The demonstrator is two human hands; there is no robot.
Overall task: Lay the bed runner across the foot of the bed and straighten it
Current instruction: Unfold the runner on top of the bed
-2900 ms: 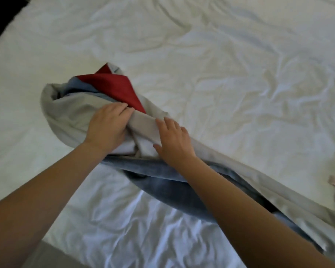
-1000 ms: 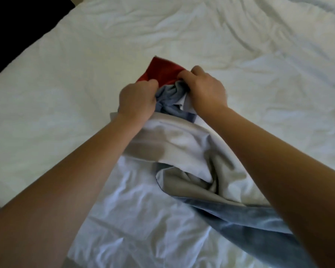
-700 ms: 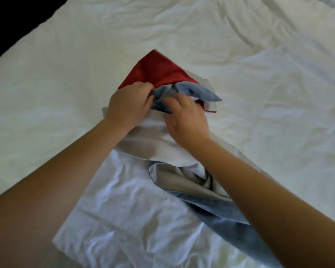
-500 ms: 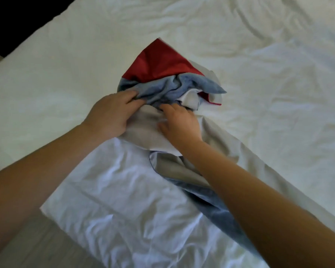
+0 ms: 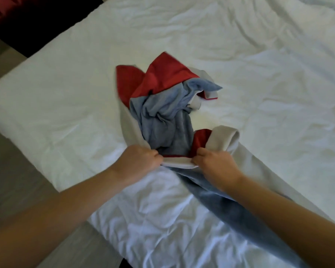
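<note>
The bed runner point(image 5: 162, 117) lay bunched in a heap on the bed point(image 5: 66, 93), close to the bed's near left corner. Its red, blue-grey and pale grey faces were twisted over one another. From the heap a long tail of blue-grey and pale cloth trailed along the bed's near edge toward the lower right and ran out of view.

The left hand point(image 5: 137, 161) gripped the near pale hem of the heap, its fingers point(image 5: 153, 153) curled tight around the cloth. The right hand point(image 5: 215, 165) pinched the same hem just beside it, fingers point(image 5: 200, 153) folded over the edge, with a short span of hem between the two hands.

The bed's white cover was creased all over. Grey floor point(image 5: 14, 180) showed left of the bed. Beyond the bed's far left edge stood a dark shape point(image 5: 37, 26), too dim to identify.
</note>
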